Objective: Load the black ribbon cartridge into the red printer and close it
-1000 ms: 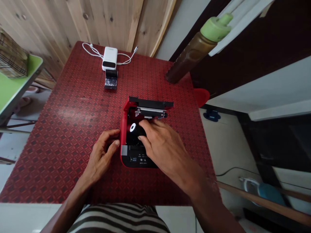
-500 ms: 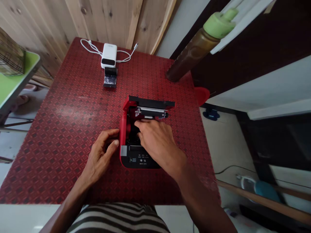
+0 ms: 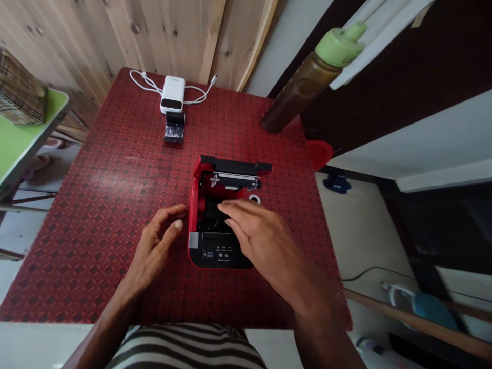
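A red and black printer point(image 3: 221, 252), probably for labels, stands on the table with its lid point(image 3: 236, 165) raised and its compartment uncovered. Over the right part of that compartment is my right hand point(image 3: 255, 225), its fingers stretched forward and the thumb a little apart; I see nothing in it. My left hand point(image 3: 159, 238) rests just left of the printer, fingers loosely curved and apart, holding nothing. Behind my right hand a small white ring-shaped piece point(image 3: 254, 198) shows in part, at the printer's right side. My right hand hides the printer's right side.
Toward the back of the red patterned table point(image 3: 126, 179) lie a white power bank point(image 3: 172, 93) with a white cable and a small roll of black ribbon or film point(image 3: 175, 128). A tall brown bottle point(image 3: 300, 89) with a green cap stands at the back right. A green table point(image 3: 31, 128) is at left.
My right hand has drawn up and right out of the compartment, baring more of its inside and the white ring. My left hand has shifted slightly left, off the printer's side.
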`<action>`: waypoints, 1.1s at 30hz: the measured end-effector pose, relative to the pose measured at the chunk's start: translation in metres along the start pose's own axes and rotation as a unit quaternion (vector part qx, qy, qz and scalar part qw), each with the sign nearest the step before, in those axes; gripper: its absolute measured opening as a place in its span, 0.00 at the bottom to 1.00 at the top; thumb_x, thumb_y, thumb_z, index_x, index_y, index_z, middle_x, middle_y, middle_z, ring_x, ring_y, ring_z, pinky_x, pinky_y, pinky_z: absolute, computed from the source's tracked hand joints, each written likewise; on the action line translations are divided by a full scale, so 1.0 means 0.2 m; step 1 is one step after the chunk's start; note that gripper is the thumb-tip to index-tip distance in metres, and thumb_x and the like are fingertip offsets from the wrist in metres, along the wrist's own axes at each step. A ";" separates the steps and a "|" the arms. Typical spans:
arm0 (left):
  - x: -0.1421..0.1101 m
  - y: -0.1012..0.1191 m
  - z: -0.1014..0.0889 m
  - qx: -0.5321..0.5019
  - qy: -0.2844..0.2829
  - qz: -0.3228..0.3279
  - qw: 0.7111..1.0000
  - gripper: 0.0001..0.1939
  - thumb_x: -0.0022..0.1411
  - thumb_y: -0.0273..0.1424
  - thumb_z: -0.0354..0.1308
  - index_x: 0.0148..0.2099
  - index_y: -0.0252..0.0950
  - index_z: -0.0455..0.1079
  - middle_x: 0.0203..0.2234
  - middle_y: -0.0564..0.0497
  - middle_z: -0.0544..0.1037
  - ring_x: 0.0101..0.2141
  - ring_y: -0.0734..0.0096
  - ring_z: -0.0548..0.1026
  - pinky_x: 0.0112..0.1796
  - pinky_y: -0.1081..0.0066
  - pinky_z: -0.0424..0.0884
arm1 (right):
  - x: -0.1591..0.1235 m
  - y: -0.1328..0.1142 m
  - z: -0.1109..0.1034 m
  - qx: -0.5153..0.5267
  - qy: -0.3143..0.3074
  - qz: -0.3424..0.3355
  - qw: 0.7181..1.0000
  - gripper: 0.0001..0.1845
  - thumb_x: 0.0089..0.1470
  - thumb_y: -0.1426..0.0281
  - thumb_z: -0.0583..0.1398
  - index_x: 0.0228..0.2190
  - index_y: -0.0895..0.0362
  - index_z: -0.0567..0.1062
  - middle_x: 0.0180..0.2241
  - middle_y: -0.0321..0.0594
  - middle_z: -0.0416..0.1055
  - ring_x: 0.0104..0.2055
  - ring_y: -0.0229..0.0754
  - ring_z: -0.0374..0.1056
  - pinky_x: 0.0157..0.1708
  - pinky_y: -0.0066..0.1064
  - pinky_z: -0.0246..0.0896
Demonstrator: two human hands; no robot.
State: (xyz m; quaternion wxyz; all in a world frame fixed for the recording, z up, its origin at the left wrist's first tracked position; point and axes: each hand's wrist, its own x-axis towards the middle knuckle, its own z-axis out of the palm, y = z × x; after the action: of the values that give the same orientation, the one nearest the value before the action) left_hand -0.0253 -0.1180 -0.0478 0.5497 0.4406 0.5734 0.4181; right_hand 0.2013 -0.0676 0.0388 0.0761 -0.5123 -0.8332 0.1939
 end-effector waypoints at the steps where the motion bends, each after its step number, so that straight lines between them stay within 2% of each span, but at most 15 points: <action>1: 0.00 0.01 0.00 -0.010 0.002 -0.003 1.000 0.26 0.77 0.53 0.62 0.65 0.40 0.79 0.63 0.41 0.84 0.66 0.43 0.80 0.66 0.47 0.72 | -0.02 0.02 0.00 0.012 0.015 -0.021 1.000 0.17 0.73 0.82 0.60 0.46 0.55 0.86 0.52 0.44 0.87 0.49 0.47 0.83 0.53 0.41 0.80; 4: 0.00 0.03 0.00 -0.007 0.007 0.003 1.000 0.26 0.78 0.52 0.62 0.65 0.42 0.80 0.63 0.42 0.85 0.66 0.42 0.80 0.66 0.47 0.72 | -0.04 0.05 0.00 0.029 0.027 -0.063 0.997 0.13 0.71 0.81 0.64 0.39 0.54 0.86 0.48 0.42 0.87 0.48 0.47 0.82 0.53 0.43 0.80; 8: -0.01 0.03 0.01 0.022 0.011 0.007 1.000 0.26 0.77 0.53 0.63 0.64 0.42 0.81 0.59 0.43 0.86 0.62 0.42 0.82 0.65 0.46 0.73 | 0.01 0.05 -0.01 0.046 -0.007 -0.070 0.996 0.15 0.70 0.83 0.63 0.38 0.54 0.85 0.45 0.39 0.85 0.47 0.44 0.80 0.50 0.38 0.78; 12: -0.01 0.04 0.01 0.013 0.019 -0.003 1.000 0.26 0.78 0.53 0.62 0.66 0.41 0.79 0.62 0.42 0.85 0.66 0.41 0.79 0.67 0.45 0.71 | 0.03 0.05 0.00 0.054 -0.023 -0.079 0.995 0.15 0.71 0.84 0.62 0.37 0.56 0.84 0.42 0.39 0.82 0.44 0.42 0.79 0.46 0.34 0.75; 15: 0.03 0.11 0.02 0.023 0.032 0.025 0.999 0.26 0.79 0.52 0.61 0.66 0.41 0.79 0.63 0.41 0.84 0.66 0.43 0.79 0.68 0.45 0.71 | 0.00 0.06 0.02 0.055 0.032 -0.097 0.993 0.12 0.70 0.84 0.64 0.36 0.56 0.80 0.39 0.38 0.80 0.41 0.41 0.77 0.43 0.34 0.73; 18: 0.12 0.23 0.05 0.045 0.046 0.100 0.993 0.25 0.78 0.51 0.63 0.65 0.40 0.79 0.62 0.42 0.84 0.63 0.47 0.81 0.64 0.49 0.76 | -0.06 0.06 0.05 0.067 0.109 -0.109 0.986 0.12 0.70 0.84 0.64 0.36 0.56 0.78 0.37 0.36 0.77 0.38 0.40 0.75 0.39 0.33 0.72; 21: 0.23 0.35 0.10 0.046 0.060 0.170 0.982 0.23 0.77 0.47 0.63 0.65 0.41 0.78 0.62 0.43 0.83 0.61 0.51 0.80 0.61 0.54 0.77 | -0.13 0.05 0.08 0.080 0.157 -0.108 0.978 0.14 0.72 0.84 0.61 0.37 0.55 0.78 0.37 0.37 0.77 0.39 0.41 0.76 0.42 0.34 0.74; 23: 0.29 0.39 0.14 0.049 0.061 0.186 0.980 0.21 0.79 0.48 0.60 0.62 0.40 0.81 0.56 0.44 0.84 0.56 0.55 0.80 0.58 0.58 0.77 | -0.18 0.04 0.09 0.084 0.181 -0.106 0.974 0.14 0.74 0.84 0.60 0.39 0.55 0.79 0.38 0.38 0.79 0.41 0.40 0.78 0.43 0.34 0.76; 25: 0.34 0.42 0.17 0.031 0.067 0.191 0.979 0.19 0.79 0.49 0.60 0.53 0.40 0.82 0.46 0.47 0.84 0.49 0.59 0.80 0.55 0.60 0.77 | -0.22 0.03 0.09 0.084 0.199 -0.107 0.970 0.12 0.75 0.82 0.60 0.41 0.55 0.79 0.38 0.39 0.80 0.41 0.40 0.79 0.44 0.33 0.78; 27: 0.37 0.43 0.19 0.004 0.070 0.189 0.979 0.19 0.79 0.49 0.61 0.44 0.40 0.81 0.40 0.50 0.82 0.44 0.62 0.79 0.52 0.61 0.77 | -0.25 0.02 0.10 0.083 0.208 -0.110 0.968 0.10 0.75 0.80 0.61 0.42 0.55 0.80 0.38 0.39 0.81 0.41 0.40 0.80 0.44 0.33 0.79; 29: 0.38 0.43 0.19 -0.014 0.073 0.182 0.980 0.17 0.77 0.47 0.64 0.40 0.40 0.78 0.40 0.49 0.82 0.48 0.61 0.80 0.54 0.61 0.76 | -0.27 0.01 0.10 0.071 0.213 -0.106 0.969 0.10 0.74 0.81 0.62 0.43 0.55 0.80 0.39 0.39 0.83 0.40 0.41 0.80 0.44 0.34 0.80; 31: 0.35 0.42 0.20 -0.021 0.071 0.171 0.982 0.14 0.75 0.43 0.66 0.38 0.41 0.77 0.44 0.48 0.84 0.58 0.56 0.80 0.61 0.59 0.74 | -0.29 0.00 0.10 0.047 0.219 -0.100 0.969 0.12 0.74 0.82 0.61 0.43 0.55 0.81 0.39 0.40 0.84 0.40 0.42 0.80 0.44 0.36 0.80; 33: 0.31 0.39 0.19 -0.030 0.066 0.147 0.986 0.09 0.72 0.41 0.67 0.42 0.41 0.79 0.51 0.47 0.85 0.67 0.51 0.76 0.67 0.55 0.71 | -0.30 -0.02 0.10 0.023 0.222 -0.097 0.970 0.12 0.73 0.83 0.61 0.43 0.57 0.82 0.39 0.42 0.85 0.39 0.43 0.81 0.43 0.37 0.81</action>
State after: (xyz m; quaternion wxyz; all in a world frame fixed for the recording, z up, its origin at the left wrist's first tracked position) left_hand 0.0153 -0.0385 0.0100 0.4559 0.4749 0.5248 0.5396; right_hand 0.2190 -0.1265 0.0260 0.2893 -0.4570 -0.8367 0.0857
